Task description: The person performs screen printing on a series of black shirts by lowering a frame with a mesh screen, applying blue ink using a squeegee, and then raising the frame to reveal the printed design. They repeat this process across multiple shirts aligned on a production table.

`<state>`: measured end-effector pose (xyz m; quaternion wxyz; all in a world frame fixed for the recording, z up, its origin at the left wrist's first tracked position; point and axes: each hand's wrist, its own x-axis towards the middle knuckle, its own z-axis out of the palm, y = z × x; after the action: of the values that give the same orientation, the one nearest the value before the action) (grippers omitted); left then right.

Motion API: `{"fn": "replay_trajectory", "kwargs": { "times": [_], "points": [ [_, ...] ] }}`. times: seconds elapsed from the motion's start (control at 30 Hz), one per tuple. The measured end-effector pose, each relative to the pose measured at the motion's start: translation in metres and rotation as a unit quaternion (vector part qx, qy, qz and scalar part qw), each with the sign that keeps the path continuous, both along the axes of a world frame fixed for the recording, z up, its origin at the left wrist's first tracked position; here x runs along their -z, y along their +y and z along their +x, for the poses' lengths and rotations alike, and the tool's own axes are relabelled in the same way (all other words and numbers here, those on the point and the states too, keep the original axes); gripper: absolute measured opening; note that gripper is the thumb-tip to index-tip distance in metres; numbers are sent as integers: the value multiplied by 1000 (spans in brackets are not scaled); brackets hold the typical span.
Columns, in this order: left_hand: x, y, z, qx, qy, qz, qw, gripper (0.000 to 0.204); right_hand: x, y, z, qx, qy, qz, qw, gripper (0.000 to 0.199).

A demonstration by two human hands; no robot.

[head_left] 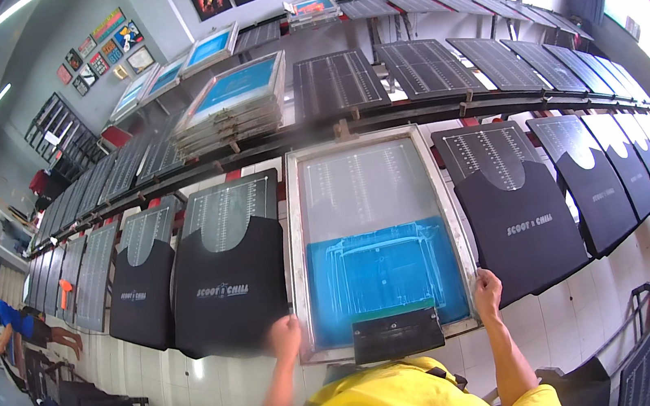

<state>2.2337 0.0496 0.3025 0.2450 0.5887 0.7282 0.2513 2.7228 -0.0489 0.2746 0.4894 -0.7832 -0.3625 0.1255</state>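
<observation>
Two hands: your right hand [487, 295] is holding the screen frame [444, 220], grip narrow; your blurred left hand [284, 337] is touching it, grip unclear
Screen frame: sitting between black shirts [233, 314], squeegee [398, 336] resting near you
Pale prints [223, 291]: showing on those shirts, seemingly done
Blue mesh [385, 281]: hiding what lies beneath, likely unfinished

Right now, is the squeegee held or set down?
Set down: the squeegee lies at the near end of the screen frame, with left hand and right hand at the frame's sides.
</observation>
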Motion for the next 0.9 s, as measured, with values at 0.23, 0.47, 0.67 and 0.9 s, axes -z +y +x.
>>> {"fn": "replay_trajectory", "kwargs": {
  "times": [0.23,0.47,0.67,0.9],
  "points": [
    [-9,0,-1,21,75,55,995,32,-6,-1,-6,-15,11,-18,1000,21],
    [-67,-46,13,78,-7,161,984,22,-61,-17,-35,-154,-177,-12,972,30],
    [-64,-107,38,335,-269,-312,847,34,-131,-39,-106,-488,-283,-88,821,68],
    [-10,-126,92,332,-293,-420,792,54,-141,-31,-123,-516,-358,-162,761,70]
  ]
}}
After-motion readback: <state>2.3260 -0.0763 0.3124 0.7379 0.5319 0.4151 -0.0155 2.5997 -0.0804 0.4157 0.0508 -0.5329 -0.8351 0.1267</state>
